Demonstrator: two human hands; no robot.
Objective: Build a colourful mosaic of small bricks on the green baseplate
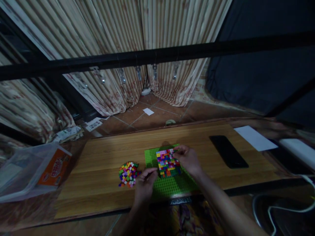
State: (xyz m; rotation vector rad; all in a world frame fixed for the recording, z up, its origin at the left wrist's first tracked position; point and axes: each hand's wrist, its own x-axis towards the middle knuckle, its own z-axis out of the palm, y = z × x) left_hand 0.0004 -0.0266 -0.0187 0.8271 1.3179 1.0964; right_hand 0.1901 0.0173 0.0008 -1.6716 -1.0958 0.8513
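Leaning over the upper right edge of the multicoloured brick patch [165, 164], the right hand [188, 159] has its thumb and fingers drawn nearly together at the bricks; whether one is caught between the tips I cannot tell. The left hand [144, 184] is half curled, thumb close to forefinger, between the patch and the loose heap of small bricks [128, 172]; at this size I cannot make out anything in its grasp. The patch sits on the green studded baseplate [172, 187], which lies flat on the wooden tabletop [103, 154], and the heap is to the left of the plate, apart from it

Each brick looks like hard plastic, so I judge it very light, stiff and hardly fragile, though smooth and small enough to slip or flick away from a loose pinch. Opposite side walls, taken between thumb and forefinger tips, seem the best hold, leaving the studs bare for a downward press. The baseplate is probably light and a little flexible, best steadied by its bare rim, away from the bricks
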